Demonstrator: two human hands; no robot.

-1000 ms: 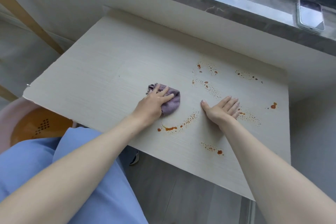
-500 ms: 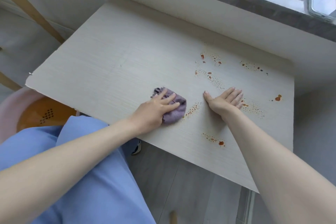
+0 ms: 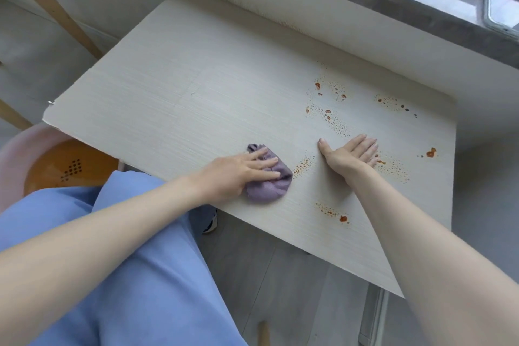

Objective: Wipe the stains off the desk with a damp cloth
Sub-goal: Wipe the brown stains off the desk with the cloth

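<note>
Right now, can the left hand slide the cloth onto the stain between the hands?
Probably yes: the left hand presses the cloth right beside that stain, nothing between them; the right hand rests flat beyond it.

The counter is seen as matt, pale wood-grain laminate. The cloth is soft, crumpled purple fabric; the sill is polished grey stone.

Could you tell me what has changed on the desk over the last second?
The left hand, pressing the purple cloth, slid it toward the near edge and a little to the right, over the reddish streak, of which only the right end now shows. The right hand stayed flat on the desk, and the other stains are as they were.
</note>
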